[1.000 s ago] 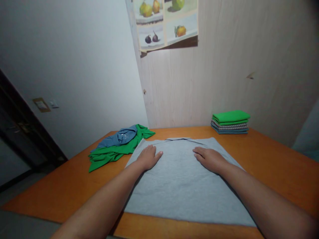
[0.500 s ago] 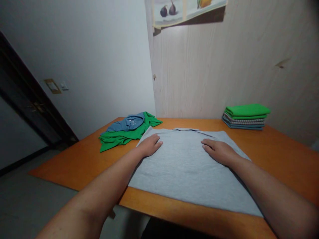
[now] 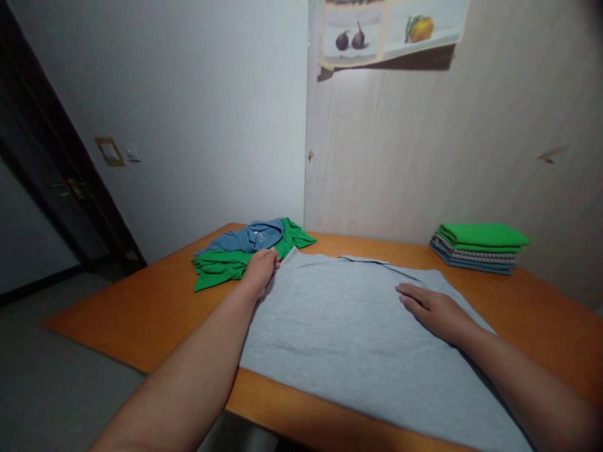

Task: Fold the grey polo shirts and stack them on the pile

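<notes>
A grey shirt [image 3: 339, 326] lies spread flat on the orange wooden table [image 3: 141, 307], its collar toward the wall. My left hand [image 3: 260, 269] is at the shirt's far left corner, fingers curled down over the edge of the cloth, right beside a crumpled green garment [image 3: 219, 267]. My right hand [image 3: 431, 307] rests flat on the right part of the grey shirt, palm down, fingers stretched toward the left.
A blue garment [image 3: 249, 237] lies on top of the crumpled green one at the table's far left. A neat stack of folded clothes [image 3: 478, 246], green on top, sits at the far right by the wooden wall. A dark door [image 3: 42, 163] is at left.
My left hand has slid from the middle of the grey shirt out to its far left corner and curled its fingers. My right hand stays flat. The view has turned left.
</notes>
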`<control>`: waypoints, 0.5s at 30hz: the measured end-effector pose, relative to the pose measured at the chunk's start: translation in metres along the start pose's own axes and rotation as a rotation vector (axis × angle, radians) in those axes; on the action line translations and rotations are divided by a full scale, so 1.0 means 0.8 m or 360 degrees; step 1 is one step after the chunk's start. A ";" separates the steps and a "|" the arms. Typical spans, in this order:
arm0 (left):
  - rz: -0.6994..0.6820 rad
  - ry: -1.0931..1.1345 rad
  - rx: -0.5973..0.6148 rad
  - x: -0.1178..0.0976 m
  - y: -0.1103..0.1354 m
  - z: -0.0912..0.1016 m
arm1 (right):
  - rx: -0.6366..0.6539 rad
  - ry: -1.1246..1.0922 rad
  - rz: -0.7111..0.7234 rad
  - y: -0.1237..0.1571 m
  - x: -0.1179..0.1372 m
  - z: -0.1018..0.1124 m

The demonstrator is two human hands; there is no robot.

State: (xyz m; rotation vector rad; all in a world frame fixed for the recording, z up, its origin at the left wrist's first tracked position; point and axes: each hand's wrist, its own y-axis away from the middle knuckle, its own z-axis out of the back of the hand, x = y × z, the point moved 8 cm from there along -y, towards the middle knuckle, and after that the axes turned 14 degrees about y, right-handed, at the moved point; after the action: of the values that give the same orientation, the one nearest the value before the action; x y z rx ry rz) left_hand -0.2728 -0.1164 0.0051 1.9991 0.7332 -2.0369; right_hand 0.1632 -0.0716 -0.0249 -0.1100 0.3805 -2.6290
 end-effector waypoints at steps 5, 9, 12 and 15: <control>0.0057 -0.0027 0.0084 -0.005 0.000 -0.011 | 0.0010 0.0037 -0.0036 0.003 -0.006 -0.002; 0.0076 -0.0202 0.0236 -0.007 0.002 -0.019 | 0.0000 0.0113 -0.0048 0.005 -0.003 0.002; 0.0080 -0.0341 0.0375 -0.010 0.007 -0.024 | 0.0033 0.0199 -0.0023 0.005 0.000 0.004; 0.0097 -0.0469 0.0506 -0.011 0.014 -0.028 | 0.0129 0.0324 0.0017 0.001 0.004 0.009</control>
State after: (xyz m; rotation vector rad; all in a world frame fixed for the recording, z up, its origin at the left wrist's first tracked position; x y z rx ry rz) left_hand -0.2471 -0.1172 0.0122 1.7755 0.3012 -2.4626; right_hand 0.1616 -0.0756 -0.0181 0.1868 0.3409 -2.6486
